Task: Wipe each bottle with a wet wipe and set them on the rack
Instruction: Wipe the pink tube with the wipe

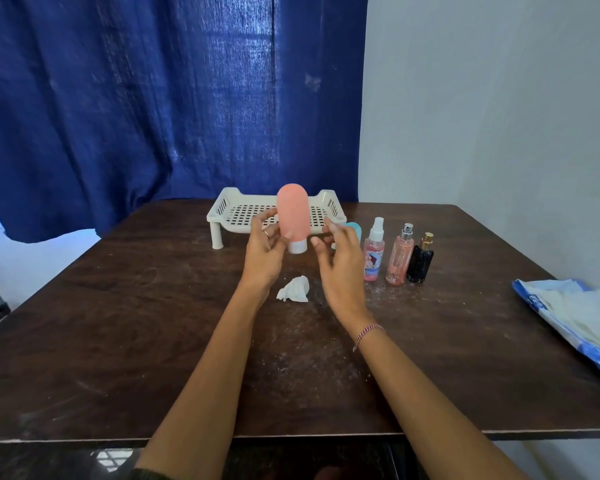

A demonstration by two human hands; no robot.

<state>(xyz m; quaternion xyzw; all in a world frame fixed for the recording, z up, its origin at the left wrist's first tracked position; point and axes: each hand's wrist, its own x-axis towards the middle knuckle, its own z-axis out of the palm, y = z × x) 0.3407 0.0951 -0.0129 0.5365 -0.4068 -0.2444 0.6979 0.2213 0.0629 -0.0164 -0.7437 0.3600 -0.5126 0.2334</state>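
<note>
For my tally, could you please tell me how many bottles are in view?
5: a pink bottle in the left hand, a teal bottle half hidden behind the right hand, then a white-capped bottle, a silver-capped bottle and a black bottle beside it.

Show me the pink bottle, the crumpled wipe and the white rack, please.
pink bottle [292, 209]: head view, middle of its body.
crumpled wipe [294, 289]: head view, centre of the wad.
white rack [220, 209]: head view, its left wall.

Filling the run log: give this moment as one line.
left hand: holds pink bottle, cap down | right hand: open beside it | wipe: crumpled on table
</note>
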